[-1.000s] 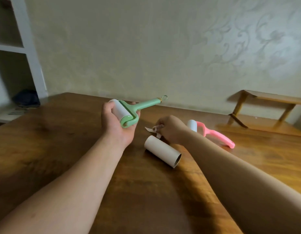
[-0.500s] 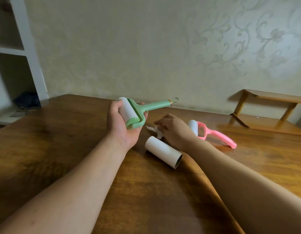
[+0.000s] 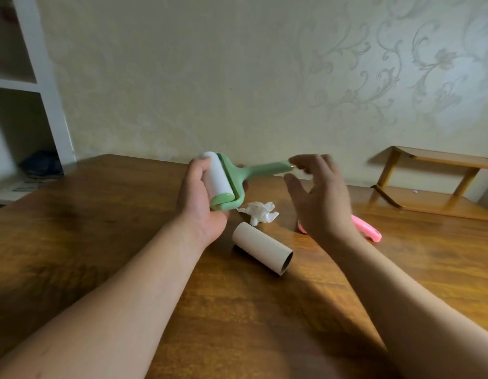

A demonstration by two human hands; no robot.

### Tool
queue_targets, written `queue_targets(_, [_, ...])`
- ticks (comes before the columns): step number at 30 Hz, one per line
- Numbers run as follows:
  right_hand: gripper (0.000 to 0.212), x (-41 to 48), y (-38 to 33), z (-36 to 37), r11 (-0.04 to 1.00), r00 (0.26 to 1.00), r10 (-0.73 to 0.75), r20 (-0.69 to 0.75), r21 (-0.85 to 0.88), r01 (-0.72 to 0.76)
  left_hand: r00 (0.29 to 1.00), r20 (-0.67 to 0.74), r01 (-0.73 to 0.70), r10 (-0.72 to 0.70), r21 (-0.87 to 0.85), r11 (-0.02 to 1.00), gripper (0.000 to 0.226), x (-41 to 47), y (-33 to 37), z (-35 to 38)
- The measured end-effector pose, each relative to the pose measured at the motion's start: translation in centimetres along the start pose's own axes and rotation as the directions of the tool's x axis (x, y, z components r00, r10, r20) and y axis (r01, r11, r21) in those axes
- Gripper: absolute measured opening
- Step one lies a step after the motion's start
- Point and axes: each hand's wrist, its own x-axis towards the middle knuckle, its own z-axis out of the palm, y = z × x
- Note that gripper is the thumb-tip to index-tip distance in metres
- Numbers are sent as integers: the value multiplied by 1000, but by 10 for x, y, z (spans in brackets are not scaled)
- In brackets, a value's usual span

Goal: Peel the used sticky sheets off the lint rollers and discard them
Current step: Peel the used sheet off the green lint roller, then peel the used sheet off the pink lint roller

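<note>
My left hand (image 3: 200, 203) grips the white roll end of the green lint roller (image 3: 231, 177), whose handle points right above the table. With fingers spread and nothing in it, my right hand (image 3: 319, 198) hovers next to the tip of that handle. A crumpled white sticky sheet (image 3: 260, 212) lies on the wooden table (image 3: 73, 228) between my hands. The pink lint roller (image 3: 367, 231) lies behind my right hand, mostly hidden. A bare cardboard roll core (image 3: 262, 251) lies on its side in front of the crumpled sheet.
A small wooden stand (image 3: 434, 181) sits at the table's far right by the wall. A white shelf unit (image 3: 32, 105) with a dark object stands to the left. The wallpapered wall runs along the table's far edge.
My right hand has let go of the crumpled sheet, which now lies on the table, and has risen with fingers spread towards the green handle. The green roller has lifted slightly.
</note>
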Motion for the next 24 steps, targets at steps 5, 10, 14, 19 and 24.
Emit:
queue_targets(5, [43,-7,11,-36,951,971,-80,225,-275,143,989,147,-32,-23,355,934,48,-28,-25,28])
queue_targets(10, [47,-28,22,-54,979,930,133,343,98,-176,921,372,-219,-115,738,638,68,-61,-48,41])
queue_targets(14, [55,-30,41,-71,983,941,179,287,-20,-181,896,445,-443,-14,895,56,92,-62,-50,35])
queue_targets(19, [60,-29,64,-75,960,876,264,403,-200,-198,888,361,-393,286,917,61,71,-37,-37,15])
queue_targets(24, [47,-27,71,-76,934,704,335,626,-317,-163,898,370,-384,239,923,11,58,-24,-43,1])
